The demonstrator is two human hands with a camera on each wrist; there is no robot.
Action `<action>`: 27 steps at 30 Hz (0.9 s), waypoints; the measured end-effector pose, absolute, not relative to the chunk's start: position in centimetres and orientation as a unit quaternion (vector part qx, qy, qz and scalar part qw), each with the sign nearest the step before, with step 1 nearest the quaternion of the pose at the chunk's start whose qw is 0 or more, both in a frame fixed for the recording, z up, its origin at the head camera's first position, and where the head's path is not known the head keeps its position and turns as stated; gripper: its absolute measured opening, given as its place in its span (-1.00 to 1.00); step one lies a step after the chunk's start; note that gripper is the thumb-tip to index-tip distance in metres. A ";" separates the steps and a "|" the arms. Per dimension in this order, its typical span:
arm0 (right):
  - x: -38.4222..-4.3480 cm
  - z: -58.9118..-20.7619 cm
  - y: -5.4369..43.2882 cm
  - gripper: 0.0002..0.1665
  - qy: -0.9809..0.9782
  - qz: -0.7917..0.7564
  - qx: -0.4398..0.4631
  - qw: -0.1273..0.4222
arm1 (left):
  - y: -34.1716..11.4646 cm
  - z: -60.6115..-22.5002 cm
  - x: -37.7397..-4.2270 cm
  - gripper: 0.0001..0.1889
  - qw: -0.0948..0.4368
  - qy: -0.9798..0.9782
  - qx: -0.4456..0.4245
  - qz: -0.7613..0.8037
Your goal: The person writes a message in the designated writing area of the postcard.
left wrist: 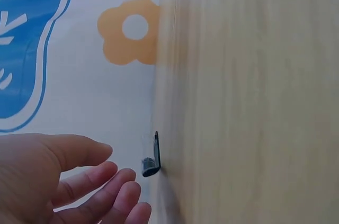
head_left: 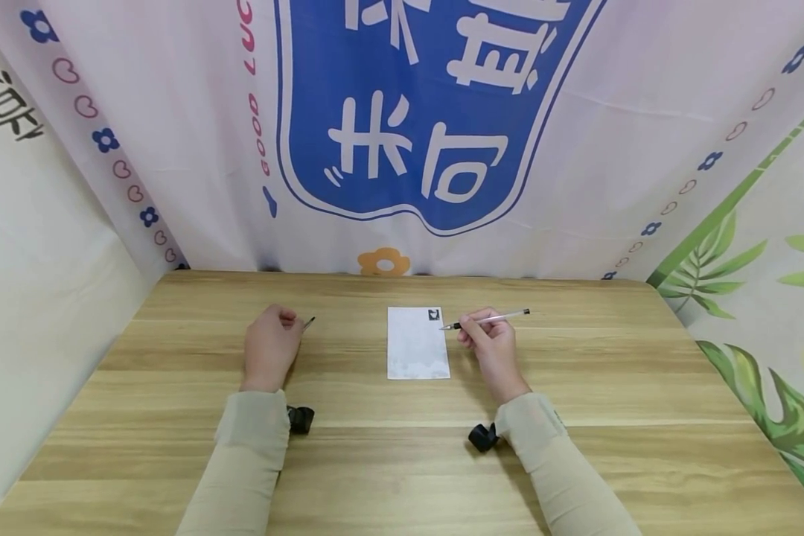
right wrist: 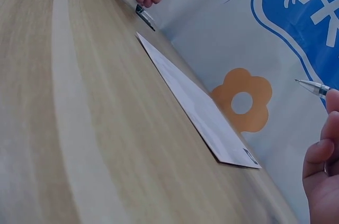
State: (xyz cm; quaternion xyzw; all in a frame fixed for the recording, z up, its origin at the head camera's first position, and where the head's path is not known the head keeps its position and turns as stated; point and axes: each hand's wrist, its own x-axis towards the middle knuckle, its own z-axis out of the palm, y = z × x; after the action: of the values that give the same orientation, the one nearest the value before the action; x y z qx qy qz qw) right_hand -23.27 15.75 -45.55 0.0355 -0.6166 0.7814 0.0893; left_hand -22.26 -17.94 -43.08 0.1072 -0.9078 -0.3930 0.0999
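Note:
My right hand (head_left: pixel 492 346) grips a clear-barrelled pen (head_left: pixel 502 317) in a writing hold, its bare tip over the right edge of a white card (head_left: pixel 415 350). The card has a small dark stamp-like picture in its upper right corner. In the right wrist view the pen (right wrist: pixel 313 87) shows only its tip end, raised above the table. My left hand (head_left: pixel 271 346) is by a pen cap (head_left: pixel 309 322) with a dark clip. The left wrist view shows the cap (left wrist: pixel 151 167) just beyond the fingertips, with thumb and fingers apart and holding nothing.
The wood-grain table (head_left: pixel 375 461) runs back to a printed white curtain (head_left: pixel 208 186) with a blue sign. More printed cloth hangs at left and right. Black wrist cameras sit on the left wrist (head_left: pixel 301 420) and right wrist (head_left: pixel 483 438).

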 end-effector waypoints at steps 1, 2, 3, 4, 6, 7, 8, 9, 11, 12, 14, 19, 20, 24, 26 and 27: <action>-23.3 -45.6 15.7 -0.87 -0.616 0.782 0.036 0.089 | -17.8 -43.0 -22.3 -0.73 0.101 -0.909 0.102 -0.390; -23.2 -45.6 15.7 -0.87 -0.615 0.783 0.035 0.088 | -17.7 -43.0 -22.3 -0.72 0.101 -0.911 0.093 -0.388; -23.2 -45.6 15.7 -0.87 -0.615 0.783 0.035 0.088 | -17.5 -42.9 -22.4 -0.70 0.096 -0.912 0.083 -0.390; -23.2 -45.6 15.7 -0.87 -0.616 0.782 0.034 0.088 | -17.3 -42.8 -22.4 -0.67 0.087 -0.912 0.071 -0.395; -23.2 -45.6 15.7 -0.87 -0.615 0.782 0.032 0.089 | -17.0 -42.6 -22.5 -0.60 0.070 -0.910 0.045 -0.407; -23.2 -45.6 15.7 -0.87 -0.615 0.783 0.031 0.091 | -16.8 -42.5 -22.5 -0.56 0.061 -0.909 0.031 -0.412; -23.2 -45.6 15.6 -0.87 -0.615 0.782 0.031 0.092 | -16.6 -42.3 -22.6 -0.53 0.054 -0.908 0.015 -0.415; -23.3 -45.6 15.6 -0.86 -0.614 0.783 0.031 0.094 | -16.4 -42.2 -22.6 -0.50 0.047 -0.907 0.001 -0.420; -23.3 -45.6 15.5 -0.85 -0.607 0.787 0.033 0.100 | -16.0 -41.9 -22.6 -0.47 0.042 -0.908 -0.021 -0.417; -23.3 -45.5 15.5 -0.84 -0.604 0.790 0.034 0.103 | -15.9 -41.8 -22.6 -0.46 0.041 -0.909 -0.030 -0.414; -23.3 -45.5 15.4 -0.82 -0.596 0.794 0.035 0.110 | -15.5 -41.5 -22.5 -0.46 0.040 -0.910 -0.042 -0.411; -23.4 -45.5 15.4 -0.77 -0.581 0.805 0.030 0.121 | -14.5 -41.1 -22.1 -0.46 0.033 -0.916 -0.056 -0.396; -23.4 -45.5 15.4 -0.76 -0.579 0.806 0.029 0.123 | -14.3 -41.1 -22.1 -0.46 0.030 -0.918 -0.059 -0.391; -23.4 -45.5 15.4 -0.80 -0.571 0.811 0.028 0.124 | -13.2 -41.2 -21.9 -0.43 0.014 -0.927 -0.074 -0.368; -23.4 -45.5 15.4 -0.81 -0.568 0.814 0.031 0.123 | -12.6 -41.4 -21.7 -0.41 0.005 -0.929 -0.085 -0.359; -23.4 -45.5 15.4 -0.81 -0.567 0.814 0.033 0.123 | -12.4 -41.4 -21.6 -0.40 -0.001 -0.930 -0.092 -0.356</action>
State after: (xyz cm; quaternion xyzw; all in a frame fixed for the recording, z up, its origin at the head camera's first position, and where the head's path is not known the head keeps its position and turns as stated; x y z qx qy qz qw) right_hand -23.41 15.42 -45.53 0.0333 -0.5667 0.8140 0.1227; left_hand -21.64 -12.37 -41.43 -0.0919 -0.9300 -0.3560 -0.0006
